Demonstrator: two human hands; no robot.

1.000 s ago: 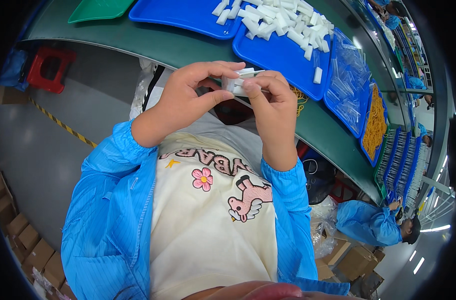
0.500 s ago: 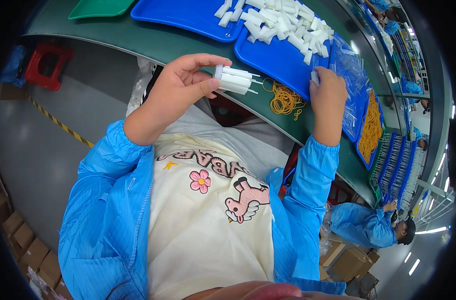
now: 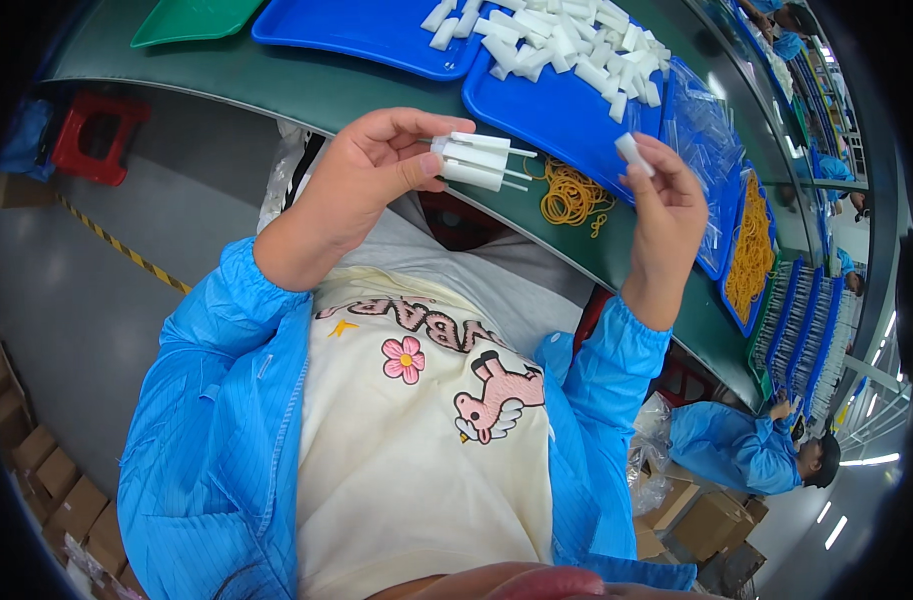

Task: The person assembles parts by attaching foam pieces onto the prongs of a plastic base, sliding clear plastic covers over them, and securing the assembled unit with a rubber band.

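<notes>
My left hand [image 3: 382, 165] is closed round a bundle of white foam-like pieces with thin rods [image 3: 477, 160], whose rod ends stick out to the right. Between the thumb and fingers of my right hand [image 3: 667, 190] is one small white block [image 3: 634, 154], held above the near right edge of a blue tray [image 3: 537, 115]. Many similar white blocks [image 3: 577, 45] lie heaped at that tray's far side. Below the tray, on the green table [image 3: 307, 105], sits a loose pile of yellow rubber bands [image 3: 574, 195].
Clear plastic pieces [image 3: 702, 130] fill a blue tray at the right, beside a tray of yellow rubber bands [image 3: 747, 255]. Further right stand blue racks of thin parts [image 3: 797, 330], near a person in blue [image 3: 732, 445]. A red stool [image 3: 97, 135] is at left.
My right hand has lifted and turned from the tray's edge, bringing the white block into plain view. My left hand has shifted slightly, turning the bundle a little.
</notes>
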